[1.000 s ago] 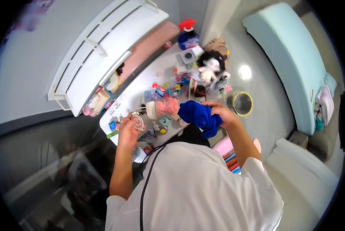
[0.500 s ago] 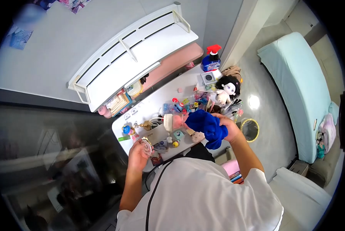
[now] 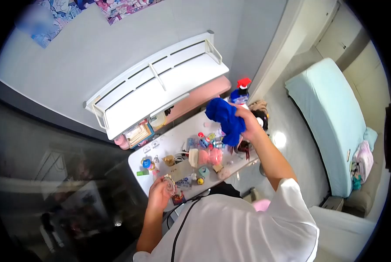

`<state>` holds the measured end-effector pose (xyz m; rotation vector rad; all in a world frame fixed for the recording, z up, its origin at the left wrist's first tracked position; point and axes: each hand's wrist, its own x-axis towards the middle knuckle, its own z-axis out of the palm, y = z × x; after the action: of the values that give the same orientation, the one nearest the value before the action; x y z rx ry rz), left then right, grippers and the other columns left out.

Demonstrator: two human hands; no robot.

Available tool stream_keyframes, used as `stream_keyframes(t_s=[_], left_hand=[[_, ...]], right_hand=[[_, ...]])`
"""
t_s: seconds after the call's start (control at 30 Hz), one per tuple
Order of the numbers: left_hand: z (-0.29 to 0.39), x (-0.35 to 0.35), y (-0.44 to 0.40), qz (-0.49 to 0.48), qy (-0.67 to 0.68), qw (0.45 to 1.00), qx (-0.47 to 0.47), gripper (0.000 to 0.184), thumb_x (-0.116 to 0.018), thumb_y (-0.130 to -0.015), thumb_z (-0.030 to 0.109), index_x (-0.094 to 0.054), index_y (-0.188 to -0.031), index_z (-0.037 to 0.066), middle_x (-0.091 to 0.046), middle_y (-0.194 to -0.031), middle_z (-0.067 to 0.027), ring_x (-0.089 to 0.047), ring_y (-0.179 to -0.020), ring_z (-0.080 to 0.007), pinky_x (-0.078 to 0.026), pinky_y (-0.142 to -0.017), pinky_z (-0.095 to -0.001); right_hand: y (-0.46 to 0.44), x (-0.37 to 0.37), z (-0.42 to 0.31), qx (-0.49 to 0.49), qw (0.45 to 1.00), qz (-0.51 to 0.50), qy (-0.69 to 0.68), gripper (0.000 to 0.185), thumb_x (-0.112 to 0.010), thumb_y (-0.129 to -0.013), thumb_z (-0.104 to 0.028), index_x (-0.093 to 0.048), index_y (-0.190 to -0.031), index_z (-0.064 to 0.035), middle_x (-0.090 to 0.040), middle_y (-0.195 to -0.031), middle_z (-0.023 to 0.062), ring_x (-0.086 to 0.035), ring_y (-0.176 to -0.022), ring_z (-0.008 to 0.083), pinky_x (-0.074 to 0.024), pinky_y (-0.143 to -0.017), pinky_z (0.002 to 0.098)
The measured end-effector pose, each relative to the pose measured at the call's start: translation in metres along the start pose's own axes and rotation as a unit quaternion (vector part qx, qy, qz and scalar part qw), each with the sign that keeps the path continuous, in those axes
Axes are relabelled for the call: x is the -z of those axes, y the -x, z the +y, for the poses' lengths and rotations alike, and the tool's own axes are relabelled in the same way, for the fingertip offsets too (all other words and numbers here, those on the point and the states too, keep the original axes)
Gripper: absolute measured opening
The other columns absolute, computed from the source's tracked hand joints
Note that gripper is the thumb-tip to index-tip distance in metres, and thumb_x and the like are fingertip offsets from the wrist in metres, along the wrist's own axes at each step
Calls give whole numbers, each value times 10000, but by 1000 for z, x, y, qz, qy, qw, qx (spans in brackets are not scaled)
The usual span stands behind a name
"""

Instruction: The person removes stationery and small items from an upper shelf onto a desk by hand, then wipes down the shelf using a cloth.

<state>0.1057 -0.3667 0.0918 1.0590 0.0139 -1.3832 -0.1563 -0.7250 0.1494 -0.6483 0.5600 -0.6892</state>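
Note:
A bunched blue cloth (image 3: 225,118) hangs from my right hand (image 3: 248,124), whose fingers are closed round one side of it. It is held above the far right part of the white table (image 3: 174,140), close to a spray bottle (image 3: 240,95) with a red head. Near the table's front left edge, my left hand (image 3: 158,195) grips a small, roundish, pale pink object with a gold-coloured rim (image 3: 169,185); its kind is unclear. Beneath the hands lie a pink bow-shaped item (image 3: 210,156), a white block (image 3: 193,157) and a small yellow figure (image 3: 200,180).
A white raised shelf (image 3: 160,89) runs along the back, with a pink board (image 3: 199,100) under it. Books (image 3: 141,134) stand below its left end. A dark-haired doll (image 3: 261,117) is partly hidden behind my right arm. Right of the table is a bed (image 3: 324,118).
My right hand has carried the blue cloth away from my body, towards the spray bottle. My left hand still grips the small pink object. The head view has shifted slightly.

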Motion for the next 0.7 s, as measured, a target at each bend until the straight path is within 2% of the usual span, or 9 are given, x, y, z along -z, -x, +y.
stream_keyframes(t_s=[0.1,0.13,0.23,0.27,0.37,0.4,0.53,0.63,0.7], left_hand=[[-12,6,-3,47,10,998,-38,354,-543,-947,89,-531,-1293,15,-668,-1004,-125,-692,-890,-291,-582,-753,-468],[-12,-1,0,67,16,996,-52,365,-553,-936,94,-539,-1289,0,-679,-1024,-129,-698,-884,-286,-588,-746,-457],[-12,-21,6,124,30,990,-59,374,-567,-924,97,-542,-1279,-19,-684,-1040,-135,-696,-873,-284,-588,-750,-445],[-16,-18,5,132,34,989,-66,380,-570,-921,98,-540,-1279,-24,-684,-1042,-135,-695,-872,-281,-586,-750,-445],[-25,-12,1,147,38,985,-76,393,-576,-915,99,-535,-1281,-39,-684,-1041,-136,-692,-874,-271,-580,-756,-444],[-24,-17,0,150,36,985,-73,395,-576,-916,98,-533,-1282,-44,-683,-1038,-136,-691,-878,-268,-577,-762,-443],[-20,-42,-12,173,16,982,-79,392,-574,-922,99,-535,-1283,-47,-679,-1021,-130,-685,-900,-256,-566,-795,-426],[-1,-64,-24,67,17,996,-50,332,-555,-950,47,-544,-1268,-48,-661,-1058,-117,-671,-927,-212,-553,-785,-357],[13,-94,-35,143,-25,987,-66,303,-547,-984,56,-556,-1273,-35,-661,-1047,-104,-671,-894,-200,-556,-783,-347]], right_hand=[[-85,-10,-39,28,990,-13,134,521,-518,-829,-25,-603,-1341,22,-705,-1068,131,-703,-901,209,-591,-779,349],[-110,-17,-51,45,986,-33,157,501,-510,-860,-27,-591,-1353,7,-699,-1100,126,-700,-911,209,-592,-810,350],[-154,-29,-70,26,971,34,233,464,-596,-910,-55,-592,-1373,-22,-702,-1077,122,-708,-867,205,-604,-773,351],[-159,-32,-75,10,970,23,240,487,-640,-909,-29,-577,-1392,-17,-694,-1140,128,-711,-923,212,-604,-819,348],[-185,-13,-72,45,963,-42,261,573,-676,-858,-21,-561,-1419,-25,-695,-1134,138,-711,-881,191,-598,-730,312],[-187,-12,-75,32,968,-58,244,628,-706,-840,16,-537,-1444,-25,-671,-1217,147,-705,-926,195,-598,-779,306],[-185,-7,-70,69,959,-89,261,723,-731,-823,38,-477,-1496,-30,-613,-1324,145,-654,-1093,203,-549,-935,313],[-164,-22,-58,126,934,-157,294,818,-761,-794,43,-423,-1536,-31,-565,-1399,140,-594,-1216,210,-479,-1056,333],[-149,-34,-49,138,926,-196,291,876,-783,-774,39,-392,-1555,-31,-538,-1435,137,-558,-1269,214,-432,-1110,346]])
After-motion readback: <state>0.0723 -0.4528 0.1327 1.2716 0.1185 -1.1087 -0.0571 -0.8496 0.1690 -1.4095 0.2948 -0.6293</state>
